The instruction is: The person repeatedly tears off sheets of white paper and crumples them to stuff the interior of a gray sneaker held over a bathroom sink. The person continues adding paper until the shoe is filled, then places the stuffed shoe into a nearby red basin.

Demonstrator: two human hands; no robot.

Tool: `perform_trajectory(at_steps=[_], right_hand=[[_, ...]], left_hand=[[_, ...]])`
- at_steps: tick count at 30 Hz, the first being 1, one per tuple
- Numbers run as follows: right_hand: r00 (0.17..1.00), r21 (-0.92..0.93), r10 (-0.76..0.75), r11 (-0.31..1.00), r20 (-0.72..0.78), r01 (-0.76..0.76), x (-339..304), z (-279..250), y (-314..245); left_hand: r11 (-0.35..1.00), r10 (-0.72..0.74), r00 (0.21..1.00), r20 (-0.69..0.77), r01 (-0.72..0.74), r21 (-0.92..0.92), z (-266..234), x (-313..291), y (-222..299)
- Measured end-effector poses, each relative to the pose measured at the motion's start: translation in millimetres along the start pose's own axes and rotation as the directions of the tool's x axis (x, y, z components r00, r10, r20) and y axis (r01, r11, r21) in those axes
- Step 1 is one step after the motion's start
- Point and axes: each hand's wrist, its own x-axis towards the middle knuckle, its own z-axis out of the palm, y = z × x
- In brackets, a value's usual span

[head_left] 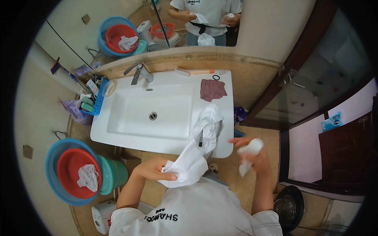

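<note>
My left hand (159, 171) is closed on one end of a white cloth garment (187, 165), thumb on top. The cloth stretches from there up over the front right edge of the sink, where the rest lies bunched on the counter. To the right of the basin, my right hand (258, 159) is raised off the counter's corner. Its fingers are wrapped round a small white object (252, 147) with a rounded end. Motion blurs that object, so its kind is unclear.
The white sink (149, 94) has a chrome faucet (141, 74). A folded mauve cloth (212, 89), a brush (195, 72) and a black ring (216, 77) lie at right. A blue basket (100, 96) stands left. Below it are nested blue and red basins (65, 173) holding white cloth (88, 177).
</note>
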Motion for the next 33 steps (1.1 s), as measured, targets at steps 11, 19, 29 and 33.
perform_trajectory(at_steps=[11, 19, 29, 33], right_hand=[[0.900, -0.219, 0.043, 0.974, 0.433, 0.059, -10, 17, 52], [0.999, -0.379, 0.004, 0.925, -0.052, -0.023, -47, 36, 12], [0.873, -0.387, -0.057, 0.909, -0.483, -0.154, -46, 128, 2], [0.827, -0.330, -0.003, 0.918, -0.562, -0.221, -45, 165, 10]], left_hand=[[0.985, 0.081, 0.993, -0.080, -0.092, -0.148, 1, 21, 0], [0.614, -0.021, 0.954, -0.298, -0.222, -0.757, -43, 41, -32], [0.700, -0.315, 0.927, 0.205, 0.373, -0.609, -111, 81, -83], [0.765, -0.263, 0.947, 0.184, 0.320, -0.558, -134, 95, -77]])
